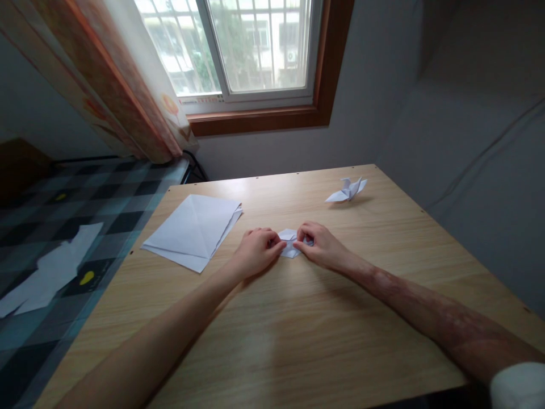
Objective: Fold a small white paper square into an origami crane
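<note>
A small piece of folded white paper (289,248) lies on the wooden table between my two hands. My left hand (260,248) pinches its left side, thumb and fingers pressed together. On the opposite side my right hand (318,243) grips the paper with curled fingers, hiding part of that edge. The folded piece shows several creases and a flap toward its far side. Beyond my right hand, a finished-looking white paper crane (347,190) stands apart, wings spread.
Square sheets of white paper (193,227) are stacked at the table's left. A bed with a checked cover (25,250) adjoins that side, with white paper pieces (55,272) on it. The window (259,51) and wall stand behind the table (264,341).
</note>
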{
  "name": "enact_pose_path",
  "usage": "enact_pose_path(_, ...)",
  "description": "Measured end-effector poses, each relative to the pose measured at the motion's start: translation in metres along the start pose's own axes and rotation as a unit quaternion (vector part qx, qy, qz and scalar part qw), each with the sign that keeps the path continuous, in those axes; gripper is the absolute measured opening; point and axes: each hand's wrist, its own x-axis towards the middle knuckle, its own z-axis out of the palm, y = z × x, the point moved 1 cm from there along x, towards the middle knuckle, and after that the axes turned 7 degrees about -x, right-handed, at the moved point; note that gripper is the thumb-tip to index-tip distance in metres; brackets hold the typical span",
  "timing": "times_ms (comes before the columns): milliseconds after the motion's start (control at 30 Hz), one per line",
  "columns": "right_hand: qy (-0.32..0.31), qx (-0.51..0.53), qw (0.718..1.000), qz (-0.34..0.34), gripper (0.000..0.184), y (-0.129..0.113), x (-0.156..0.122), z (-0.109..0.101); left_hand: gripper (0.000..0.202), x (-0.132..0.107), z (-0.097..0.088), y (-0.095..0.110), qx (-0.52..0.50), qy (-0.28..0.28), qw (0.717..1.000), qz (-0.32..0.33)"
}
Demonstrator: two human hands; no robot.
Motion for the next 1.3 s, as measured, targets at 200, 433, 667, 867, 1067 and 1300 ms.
enact_pose_path(200, -0.007, -0.021, 1.0, -0.002, 0.016, 0.003, 0.0008, -0.0009, 0.03, -0.0001, 0.0001, 0.0004, 0.017, 0.006, 1.0, 0.006)
enact_pose_path(433, -0.004, -0.038, 0.999, 0.016, 0.018, 0.0058, 0.0008, 0.001, 0.032, -0.0009, 0.0001, 0.001, 0.007, 0.008, 1.0, -0.002)
enact_pose_path(667, 0.01, -0.044, 0.999, 0.023, 0.02, 0.0043, -0.0007, 0.0024, 0.032, 0.0004, 0.0018, 0.0, 0.017, 0.014, 1.0, -0.003)
enact_pose_path(867, 0.018, -0.046, 0.999, 0.018, 0.02, 0.0066, -0.0008, 0.0033, 0.033, -0.0016, 0.0015, 0.0006, 0.012, 0.025, 1.0, 0.001)
enact_pose_path(1067, 0.01, -0.045, 0.999, 0.022, 0.02, 0.0058, -0.0014, 0.0023, 0.031, -0.0012, -0.0008, 0.0028, 0.02, 0.014, 1.0, 0.002)
enact_pose_path(1300, 0.011, -0.05, 0.998, 0.025, 0.021, 0.0035, -0.0019, 0.0009, 0.03, -0.0041, 0.0016, 0.0007, 0.021, 0.03, 0.999, 0.013)
